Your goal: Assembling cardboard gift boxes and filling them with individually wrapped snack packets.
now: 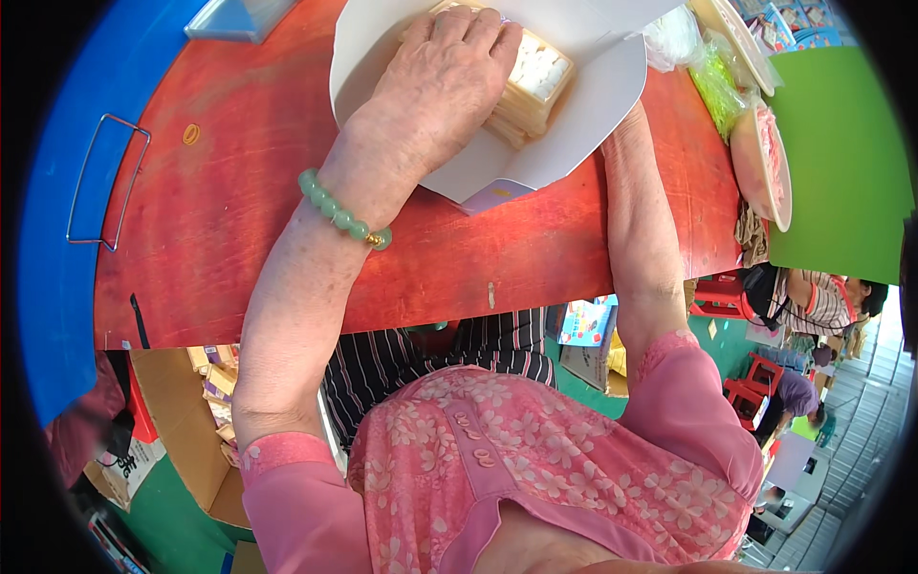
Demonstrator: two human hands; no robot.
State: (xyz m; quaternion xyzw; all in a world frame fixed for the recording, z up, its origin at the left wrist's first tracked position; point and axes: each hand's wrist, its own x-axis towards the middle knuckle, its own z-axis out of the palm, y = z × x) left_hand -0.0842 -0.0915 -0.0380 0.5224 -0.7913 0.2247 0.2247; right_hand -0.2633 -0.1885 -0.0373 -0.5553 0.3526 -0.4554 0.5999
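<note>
Pink blouse (535, 459) below; left hand (449, 81) flat atop packets (535, 81).

Materials and surface finish

Worktop (239, 191): red painted wood, worn, semi-gloss. Open box (574, 124): smooth matt white card. Bracelet (342, 215): glossy green beads. Blouse (535, 450): soft pink floral cloth. Wire handle (107, 182): bare metal.

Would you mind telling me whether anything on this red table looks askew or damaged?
Nothing looks damaged or spilled. The left hand presses a stack of trays of white pieces into the open white carton; the stack sits tilted. The right hand is hidden behind the carton.
</note>
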